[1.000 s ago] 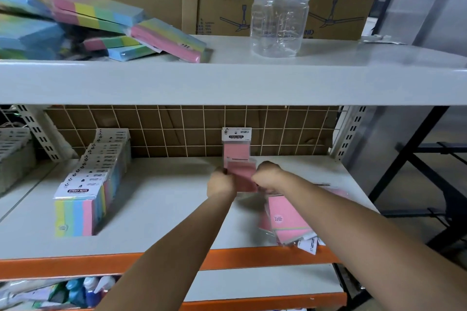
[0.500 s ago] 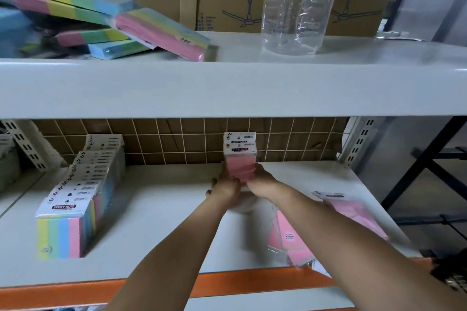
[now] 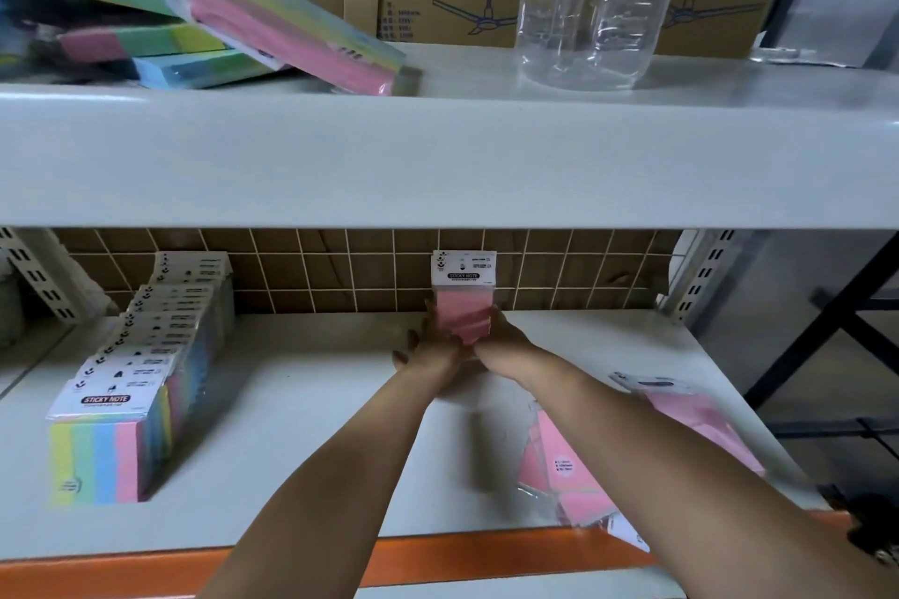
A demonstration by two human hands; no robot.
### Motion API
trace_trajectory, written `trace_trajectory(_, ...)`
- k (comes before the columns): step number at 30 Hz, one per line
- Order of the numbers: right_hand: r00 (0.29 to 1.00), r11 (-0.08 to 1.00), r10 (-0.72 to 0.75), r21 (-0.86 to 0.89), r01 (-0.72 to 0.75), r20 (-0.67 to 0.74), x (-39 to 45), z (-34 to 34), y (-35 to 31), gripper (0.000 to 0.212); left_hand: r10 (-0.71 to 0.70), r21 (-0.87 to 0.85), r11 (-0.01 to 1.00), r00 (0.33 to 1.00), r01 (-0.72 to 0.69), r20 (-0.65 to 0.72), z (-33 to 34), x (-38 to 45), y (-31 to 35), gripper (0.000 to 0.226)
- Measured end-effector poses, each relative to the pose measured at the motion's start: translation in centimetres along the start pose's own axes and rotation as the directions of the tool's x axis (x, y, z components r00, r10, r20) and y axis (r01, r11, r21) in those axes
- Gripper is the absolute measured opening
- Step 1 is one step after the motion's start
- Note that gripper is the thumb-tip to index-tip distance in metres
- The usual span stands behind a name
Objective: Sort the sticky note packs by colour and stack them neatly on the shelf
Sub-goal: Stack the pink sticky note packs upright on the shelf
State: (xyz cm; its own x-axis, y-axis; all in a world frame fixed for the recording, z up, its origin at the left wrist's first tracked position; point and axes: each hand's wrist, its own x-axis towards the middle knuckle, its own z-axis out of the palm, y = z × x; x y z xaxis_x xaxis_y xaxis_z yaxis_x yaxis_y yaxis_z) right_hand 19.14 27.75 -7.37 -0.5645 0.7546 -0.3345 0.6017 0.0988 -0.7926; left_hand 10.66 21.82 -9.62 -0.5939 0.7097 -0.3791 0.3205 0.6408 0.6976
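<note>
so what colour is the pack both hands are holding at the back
Pink, white header card; head view.

pink packs (image 3: 464,306) upright, shelf rear | rainbow row (image 3: 141,379) (left)

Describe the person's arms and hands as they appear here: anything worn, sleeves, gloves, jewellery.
Both forearms are bare for as far as the picture shows them; no sleeve edge comes into view. The left hand and the right hand wear no gloves, and no watch, bracelet or ring shows on either wrist or on the visible fingers. The frame is slightly blurred, so a very thin ring could go unseen.
</note>
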Motion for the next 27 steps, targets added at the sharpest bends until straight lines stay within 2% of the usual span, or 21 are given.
trace_trajectory(5,1.0,0.994,-0.025,-0.102,0.027,0.016,-1.1,-0.9,-0.4,0.049,-0.001,-0.042,0.999,0.997,-0.002,-0.074,0.1,0.4,-0.8,0.073)
trace_trajectory(10,0.999,0.985,-0.042,-0.165,0.047,0.03,-1.8,-1.8,-0.8,0.044,0.005,-0.094,0.995,0.992,-0.017,-0.128,0.1,-0.8,-0.2,0.085)
trace_trajectory(13,0.999,0.966,0.004,-0.259,0.01,0.05,-2.5,-3.4,-1.1,0.038,-0.033,-0.159,0.987,0.988,0.009,-0.149,0.2,-1.0,0.4,0.068)
trace_trajectory(18,0.993,0.933,0.09,-0.356,-0.058,0.075,-4.3,-6.7,-1.8,0.017,-0.021,-0.079,0.997,1.0,0.02,-0.015,0.4,-4.5,2.2,0.039)
trace_trajectory(23,0.983,0.867,0.163,-0.489,-0.1,0.088,-6.5,-8.6,-0.7,0.011,-0.076,-0.103,0.991,0.989,0.089,0.131,1.9,-8.1,2.4,0.033)
trace_trajectory(25,0.978,0.864,0.197,-0.484,-0.14,0.069,-7.2,-8.9,-0.3,0.011,-0.098,-0.113,0.986,0.976,0.121,0.192,2.7,-9.5,2.4,0.027)
trace_trajectory(27,0.961,0.88,0.269,-0.422,-0.217,0.068,-7.7,-9.0,0.2,0.008,-0.112,-0.125,0.982,0.969,0.142,0.222,3.5,-10.8,2.6,0.03)
